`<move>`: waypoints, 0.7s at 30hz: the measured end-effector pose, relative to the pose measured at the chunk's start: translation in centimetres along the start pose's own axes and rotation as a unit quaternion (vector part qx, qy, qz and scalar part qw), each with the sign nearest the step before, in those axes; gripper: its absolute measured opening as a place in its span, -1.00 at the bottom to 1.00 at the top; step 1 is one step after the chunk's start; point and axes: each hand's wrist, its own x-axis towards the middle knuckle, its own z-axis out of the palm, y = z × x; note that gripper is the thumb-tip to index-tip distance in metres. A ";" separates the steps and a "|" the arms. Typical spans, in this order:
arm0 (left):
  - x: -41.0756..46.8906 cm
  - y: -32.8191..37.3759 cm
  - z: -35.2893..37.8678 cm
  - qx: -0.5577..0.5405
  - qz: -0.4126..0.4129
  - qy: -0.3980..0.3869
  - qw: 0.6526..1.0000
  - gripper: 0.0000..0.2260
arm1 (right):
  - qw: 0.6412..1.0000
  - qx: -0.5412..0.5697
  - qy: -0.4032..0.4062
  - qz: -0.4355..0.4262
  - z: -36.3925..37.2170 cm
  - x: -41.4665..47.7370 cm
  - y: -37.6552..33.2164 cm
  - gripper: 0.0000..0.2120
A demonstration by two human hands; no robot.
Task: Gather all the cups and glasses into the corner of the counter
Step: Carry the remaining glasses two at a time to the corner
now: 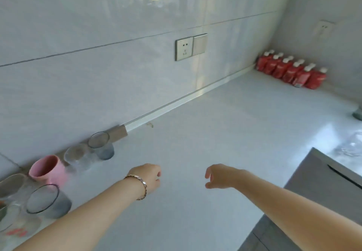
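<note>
Cups and glasses stand grouped at the left end of the white counter [225, 133], close along the tiled wall [98, 64]. Nearest the wall stands a grey-tinted glass [101, 146], then a clear glass [77, 157], then a pink cup [48, 169]. Nearer the camera is another grey-tinted glass [48, 203]. More clear glasses [11, 211] at the far left are cut off by the frame edge; one carries red markings too blurred to read. The left hand [149, 178], wearing a bracelet [140, 186], hovers above the counter with fingers loosely curled, holding nothing. The right hand [221, 176] hovers nearby, also loosely curled and empty. Red pouches [291, 70] line the far corner; their labels are illegible. A wall socket [184, 48] sits beside a switch [199, 44].
</note>
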 end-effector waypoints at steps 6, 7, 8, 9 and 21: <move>6.0 20.6 -0.3 0.028 0.091 -0.004 0.995 -0.73 | 0.993 0.059 0.053 0.087 -1.6 -7.7 20.7 -0.62; 6.8 24.0 -0.2 0.037 0.105 -0.001 0.994 -0.73 | 0.992 0.061 0.054 0.096 -1.8 -9.0 24.0 -0.62; 7.6 27.3 -0.2 0.042 0.118 0.001 0.992 -0.73 | 0.991 0.064 0.055 0.108 -1.9 -10.4 27.1 -0.63; 8.3 30.4 -0.2 0.046 0.128 0.002 0.991 -0.73 | 0.989 0.068 0.056 0.122 -2.0 -11.8 30.1 -0.64; 16.2 54.9 -0.5 0.049 0.241 -0.015 0.969 -0.68 | 0.925 0.197 0.117 0.303 -1.6 -20.3 54.3 -0.65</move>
